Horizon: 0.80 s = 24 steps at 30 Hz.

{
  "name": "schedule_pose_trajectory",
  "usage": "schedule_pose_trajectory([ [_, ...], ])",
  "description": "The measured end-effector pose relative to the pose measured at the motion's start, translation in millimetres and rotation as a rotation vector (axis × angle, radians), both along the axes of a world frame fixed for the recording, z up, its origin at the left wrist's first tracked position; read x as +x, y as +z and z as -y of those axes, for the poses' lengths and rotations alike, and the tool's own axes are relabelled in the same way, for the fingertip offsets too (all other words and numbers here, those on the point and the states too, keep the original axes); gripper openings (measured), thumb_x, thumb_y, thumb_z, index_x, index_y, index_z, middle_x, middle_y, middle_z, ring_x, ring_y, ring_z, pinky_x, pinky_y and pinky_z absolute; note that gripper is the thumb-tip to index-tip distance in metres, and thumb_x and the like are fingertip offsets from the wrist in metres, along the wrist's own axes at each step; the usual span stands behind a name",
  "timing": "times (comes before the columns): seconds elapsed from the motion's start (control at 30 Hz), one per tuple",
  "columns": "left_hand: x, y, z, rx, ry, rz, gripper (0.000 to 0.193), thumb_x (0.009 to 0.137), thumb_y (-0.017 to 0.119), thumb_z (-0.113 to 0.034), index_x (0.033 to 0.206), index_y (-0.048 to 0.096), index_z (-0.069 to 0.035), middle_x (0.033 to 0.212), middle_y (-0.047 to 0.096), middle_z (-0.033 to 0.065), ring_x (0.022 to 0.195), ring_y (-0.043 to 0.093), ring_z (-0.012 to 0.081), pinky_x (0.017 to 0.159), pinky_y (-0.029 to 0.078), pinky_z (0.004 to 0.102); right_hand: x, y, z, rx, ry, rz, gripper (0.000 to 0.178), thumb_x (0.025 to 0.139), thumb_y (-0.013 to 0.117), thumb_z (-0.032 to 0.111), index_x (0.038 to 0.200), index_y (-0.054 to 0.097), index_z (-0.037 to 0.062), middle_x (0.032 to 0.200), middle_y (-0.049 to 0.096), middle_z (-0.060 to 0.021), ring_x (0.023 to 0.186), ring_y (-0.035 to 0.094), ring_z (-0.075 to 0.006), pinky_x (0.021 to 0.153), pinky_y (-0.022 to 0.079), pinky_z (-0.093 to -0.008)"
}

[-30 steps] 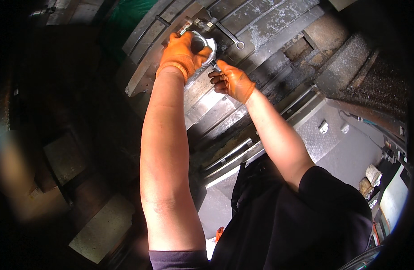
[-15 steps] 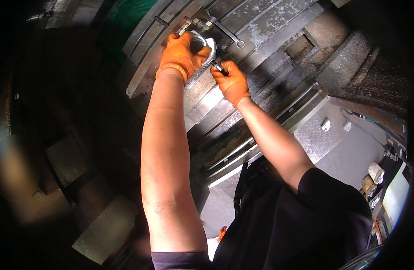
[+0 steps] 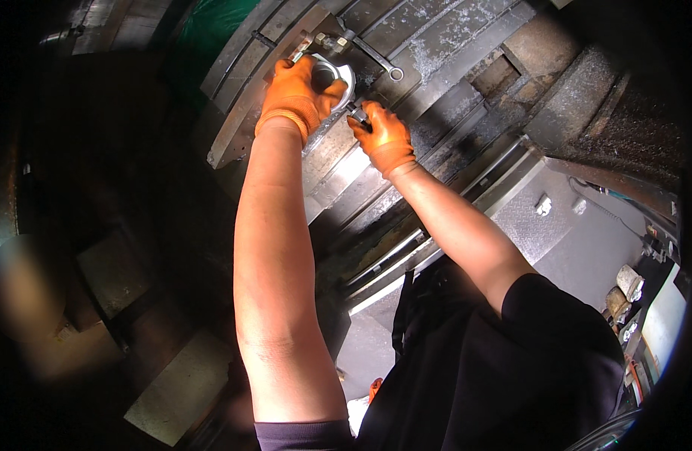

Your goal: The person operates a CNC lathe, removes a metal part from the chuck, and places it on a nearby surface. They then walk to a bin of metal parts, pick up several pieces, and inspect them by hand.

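My left hand (image 3: 292, 96), in an orange glove, is closed around the left side of a silvery ring-shaped metal part (image 3: 349, 77). The thumb lies across the ring's near side. Close to the ring's lower right edge, my right hand (image 3: 389, 137), gloved alike, pinches a short dark cylindrical tool with a shiny metal band (image 3: 357, 114). Its tip is at or very near the ring; I cannot tell if they touch. Just beyond the ring, a combination wrench (image 3: 376, 57) lies by some hex nuts or bolts (image 3: 332, 43) on a metal plate (image 3: 241, 124).
Beneath the plate is a slotted metal machine table (image 3: 444, 49) strewn with bright chips. A metal rail (image 3: 504, 161) borders it on the near right. Grey sheet-metal panels (image 3: 579, 233) lie beyond the rail. Pale blocks (image 3: 181, 387) sit in the dark at lower left.
Both hands, with the ring and the tool, appear slightly further left, though the whole view has shifted a little too. The right fingers have changed their grip on the tool slightly.
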State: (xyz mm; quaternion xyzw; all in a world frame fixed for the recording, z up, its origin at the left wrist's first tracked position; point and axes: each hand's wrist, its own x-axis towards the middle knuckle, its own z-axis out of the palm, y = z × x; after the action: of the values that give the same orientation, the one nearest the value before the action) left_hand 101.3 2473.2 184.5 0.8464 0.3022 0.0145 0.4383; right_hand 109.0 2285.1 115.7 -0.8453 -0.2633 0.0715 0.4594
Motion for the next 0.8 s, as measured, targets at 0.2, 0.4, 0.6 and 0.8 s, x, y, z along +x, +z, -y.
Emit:
schedule_pose_trajectory([
  [0.2,1,-5,-2,0.124,-0.076,0.008,0.039,0.083,0.067,0.005,0.114,0.046,-0.005,0.102,0.057,0.0091,0.073,0.055,0.012,0.053,0.044,0.0255,-10,-7,-5,0.257,-0.161,-0.129,0.039,0.086,0.077,0.026,0.114,0.063,0.0018,0.094,0.07,-0.0147,0.082,0.069,-0.0297,0.078,0.055,-0.0379],
  [0.4,3,-44,-29,-0.398,0.255,0.216,0.028,0.091,0.065,-0.01,0.109,0.044,-0.01,0.095,0.06,0.0138,0.062,0.059,0.0183,0.043,0.041,0.0317,-15,-25,-13,0.532,-0.125,-0.945,0.04,0.091,0.07,0.033,0.113,0.063,0.0006,0.107,0.067,-0.0167,0.097,0.065,-0.0286,0.084,0.052,-0.0392],
  [0.6,-13,-54,-30,0.028,0.088,0.232,0.029,0.091,0.066,-0.011,0.11,0.045,-0.011,0.091,0.061,0.0142,0.063,0.061,0.0201,0.044,0.043,0.0311,3,-14,0,0.65,0.095,-1.496,0.049,0.102,0.053,0.046,0.1,0.067,-0.0017,0.075,0.061,-0.0065,0.07,0.064,-0.017,0.069,0.057,-0.0344],
  [0.8,-2,11,11,0.282,-0.07,0.163,0.027,0.093,0.065,-0.014,0.113,0.046,-0.01,0.097,0.062,0.0158,0.063,0.063,0.0207,0.046,0.047,0.03,3,-44,5,0.504,0.043,-0.573,0.045,0.1,0.057,0.039,0.122,0.061,0.0007,0.105,0.063,-0.0102,0.091,0.063,-0.0187,0.084,0.053,-0.0333],
])
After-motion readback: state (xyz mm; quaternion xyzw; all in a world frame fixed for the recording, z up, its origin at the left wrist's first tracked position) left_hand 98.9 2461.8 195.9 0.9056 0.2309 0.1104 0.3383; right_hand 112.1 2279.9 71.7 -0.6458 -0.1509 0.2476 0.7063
